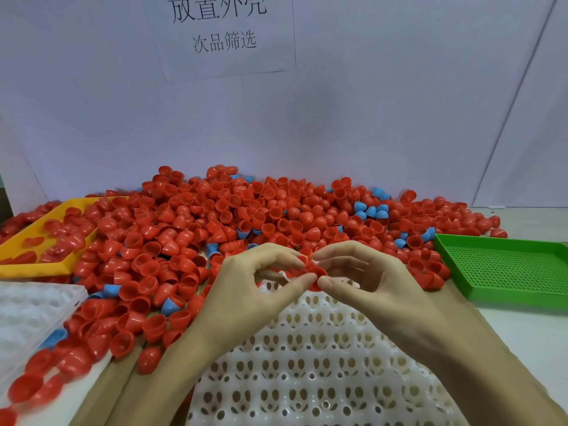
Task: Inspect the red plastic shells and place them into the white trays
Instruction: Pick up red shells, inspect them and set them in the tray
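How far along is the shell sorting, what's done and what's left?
Barely begun. Done: nothing visible; every pocket that shows in the white tray in front is empty. In hand: left hand and right hand both pinch one red shell above that tray. Left: the big pile of red shells, with blue shells mixed in.

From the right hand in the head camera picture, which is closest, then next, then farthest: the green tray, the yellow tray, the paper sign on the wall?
1. Green tray: just to the side of the right hand, on the right of the table.
2. Yellow tray: far left, across the pile of red shells.
3. Paper sign: up on the back wall, farthest.
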Demonstrator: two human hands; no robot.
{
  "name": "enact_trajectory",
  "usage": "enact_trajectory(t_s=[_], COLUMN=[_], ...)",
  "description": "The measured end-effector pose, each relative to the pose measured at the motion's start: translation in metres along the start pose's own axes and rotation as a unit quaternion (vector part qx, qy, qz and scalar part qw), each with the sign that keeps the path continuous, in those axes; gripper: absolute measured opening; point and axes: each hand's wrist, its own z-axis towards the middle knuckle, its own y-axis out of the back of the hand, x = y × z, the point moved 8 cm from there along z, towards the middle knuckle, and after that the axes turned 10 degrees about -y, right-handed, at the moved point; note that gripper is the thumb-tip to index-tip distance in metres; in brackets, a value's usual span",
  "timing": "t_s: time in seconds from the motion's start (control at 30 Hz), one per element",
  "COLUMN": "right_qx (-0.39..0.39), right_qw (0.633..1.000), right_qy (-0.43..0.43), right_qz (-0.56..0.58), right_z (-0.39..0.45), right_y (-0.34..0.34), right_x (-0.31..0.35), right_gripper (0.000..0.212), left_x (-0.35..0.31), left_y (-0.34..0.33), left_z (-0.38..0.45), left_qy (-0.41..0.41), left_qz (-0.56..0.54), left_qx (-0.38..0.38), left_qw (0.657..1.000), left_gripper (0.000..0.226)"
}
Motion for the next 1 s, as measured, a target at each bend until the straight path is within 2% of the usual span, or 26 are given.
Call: enact_trajectory(t_s=[0.1,0.2,0.27,0.37,0.43,0.6,1.0], right_qx=[0.001,-0.024,-0.044,-0.063,-0.067,-0.067,-0.069], right_qw=[1.000,0.999,0.998,0.996,0.995,0.994,0.993], right_qy=[-0.012,-0.029,-0.035,-0.045,-0.048,-0.057,-0.063], right_qz=[0.011,0.015,0.034,0.050,0.055,0.065,0.069], right_z=[0.002,0.005,0.006,0.008,0.009,0.010,0.009], right_y=[-0.006,-0.002,0.005,0.014,0.016,0.016,0.016], right_x=[-0.005,-0.011,-0.014,-0.018,-0.019,-0.021,-0.022], right_gripper=[0.026,0.027,0.027,0.025,0.025,0.025,0.023], left_x=[0.010,0.017,0.021,0.035,0.041,0.053,0.057], left_y=[0.005,0.020,0.025,0.023,0.018,0.002,-0.002], left_z=[0.001,0.003,0.003,0.000,-0.002,-0.008,-0.010], left_qy=[0.032,0.008,-0.017,-0.024,-0.039,-0.048,-0.049], left_qz=[-0.005,0.137,0.228,0.288,0.317,0.320,0.353], left_qx=[0.005,-0.012,0.024,0.103,0.124,0.150,0.160], left_qw=[0.999,0.990,0.973,0.952,0.940,0.934,0.920], left_gripper=[0.010,0.008,0.008,0.011,0.014,0.026,0.036])
